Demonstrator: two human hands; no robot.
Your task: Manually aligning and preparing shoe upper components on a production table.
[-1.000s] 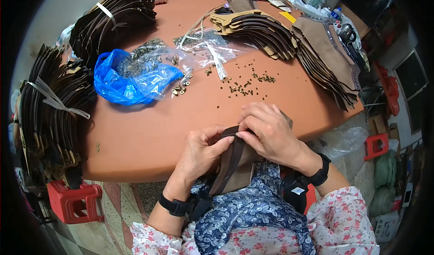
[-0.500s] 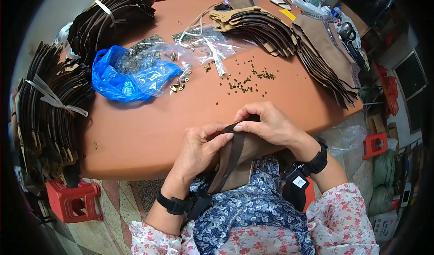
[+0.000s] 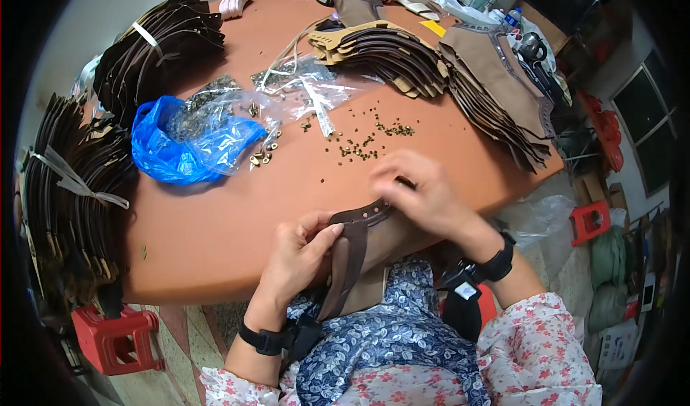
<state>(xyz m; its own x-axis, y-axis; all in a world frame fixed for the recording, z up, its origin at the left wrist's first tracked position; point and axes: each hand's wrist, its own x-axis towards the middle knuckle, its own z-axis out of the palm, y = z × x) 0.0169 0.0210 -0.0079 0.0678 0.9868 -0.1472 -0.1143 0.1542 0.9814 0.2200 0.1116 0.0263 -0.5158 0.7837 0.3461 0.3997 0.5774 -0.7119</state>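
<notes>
A taupe and dark brown shoe-upper piece (image 3: pixel 384 239) lies bent over the table's near edge and hangs toward my lap. Along its dark upper band runs a row of small holes or eyelets. My left hand (image 3: pixel 293 253) is closed on the left end of that band, thumb on top. At the band's right end is my right hand (image 3: pixel 420 194), bent at the fingers. Its thumb and fingertips are smeared by motion, so its hold on the piece cannot be made out. Beyond it, small brass-coloured eyelets or rivets (image 3: pixel 359 147) lie scattered on the table.
Stacks of dark pieces (image 3: pixel 75 190) stand along the left side. More stacked uppers (image 3: pixel 499 82) lie at the far right. A blue plastic bag (image 3: pixel 162 158) with metal bits sits left of centre. Red stools (image 3: pixel 115 338) are on the floor.
My left hand has shifted left and slightly down along the piece, and my hands are farther apart. The holed band between them now shows. My right hand's fingertips have become blurred.
</notes>
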